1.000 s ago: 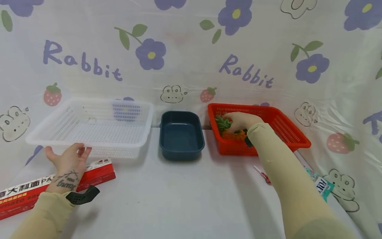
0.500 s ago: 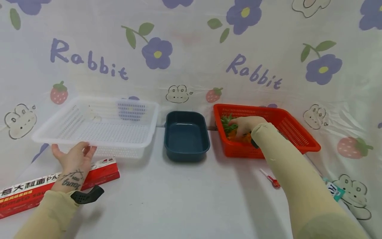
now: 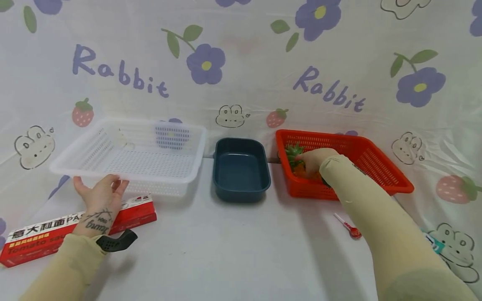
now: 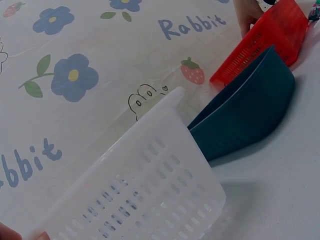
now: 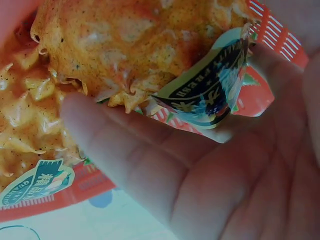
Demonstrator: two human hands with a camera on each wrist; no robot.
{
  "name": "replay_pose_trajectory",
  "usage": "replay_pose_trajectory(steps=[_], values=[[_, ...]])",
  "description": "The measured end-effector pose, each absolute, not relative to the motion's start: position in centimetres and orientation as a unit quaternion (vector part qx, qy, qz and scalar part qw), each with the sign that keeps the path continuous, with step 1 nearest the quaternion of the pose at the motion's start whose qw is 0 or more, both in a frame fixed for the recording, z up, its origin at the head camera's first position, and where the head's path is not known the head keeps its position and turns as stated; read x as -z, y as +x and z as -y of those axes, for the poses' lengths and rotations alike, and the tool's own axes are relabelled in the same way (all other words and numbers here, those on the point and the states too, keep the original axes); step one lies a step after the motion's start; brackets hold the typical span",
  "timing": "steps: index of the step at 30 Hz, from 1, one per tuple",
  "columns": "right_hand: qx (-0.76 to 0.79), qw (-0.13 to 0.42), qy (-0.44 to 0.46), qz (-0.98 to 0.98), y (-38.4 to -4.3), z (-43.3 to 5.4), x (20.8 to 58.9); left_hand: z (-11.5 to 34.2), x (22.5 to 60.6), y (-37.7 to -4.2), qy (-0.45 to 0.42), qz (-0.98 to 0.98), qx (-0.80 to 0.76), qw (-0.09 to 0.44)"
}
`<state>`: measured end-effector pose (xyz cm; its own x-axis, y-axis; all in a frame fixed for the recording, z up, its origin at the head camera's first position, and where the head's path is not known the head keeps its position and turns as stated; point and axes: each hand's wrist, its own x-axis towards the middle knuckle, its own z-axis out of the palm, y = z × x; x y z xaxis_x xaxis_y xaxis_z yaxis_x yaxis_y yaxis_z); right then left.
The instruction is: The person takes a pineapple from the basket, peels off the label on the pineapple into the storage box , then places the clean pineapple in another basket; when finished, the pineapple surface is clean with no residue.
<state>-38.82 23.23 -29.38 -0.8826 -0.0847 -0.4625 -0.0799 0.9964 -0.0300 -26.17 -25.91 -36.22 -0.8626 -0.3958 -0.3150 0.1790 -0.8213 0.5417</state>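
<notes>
My left hand (image 3: 103, 196) holds the near rim of a white perforated basket (image 3: 184, 179), its thumb spread to the left. In the left wrist view, only fingertips (image 4: 42, 236) show at that basket's rim. Inside the red basket (image 3: 376, 163), my right hand (image 3: 316, 161) has its fingers round an orange, spiky pineapple (image 5: 120, 45) with a dark label. One finger lies between it and a second pineapple (image 5: 25, 120), which also carries a label. Green leaves (image 3: 293, 154) stick up beside the hand. The hand and sleeve hide part of the red basket's contents.
A dark blue rectangular tub (image 3: 242, 194) stands between the two baskets. A red pasta box (image 3: 45, 238) lies under the left wrist. A red lollipop (image 3: 353, 231) lies near the right forearm, and a teal packet (image 3: 434, 242) is partly behind that sleeve.
The head view has turned slightly left, so everything sits farther right. The right hand has shifted slightly within the red basket, and the leaves stand differently. The left hand stays at the white basket's rim.
</notes>
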Motion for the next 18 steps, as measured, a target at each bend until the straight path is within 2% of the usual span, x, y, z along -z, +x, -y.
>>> replay_pose_trajectory(steps=[13,18], values=[[-0.027,0.192,-0.082,-0.978,-38.09,-22.84,28.74,25.84,36.04,-26.20,0.217,0.269,0.926,0.151],[-0.008,0.195,-0.065,-0.979,-37.83,-22.52,28.54,26.06,36.14,-26.22,0.221,0.270,0.925,0.148]])
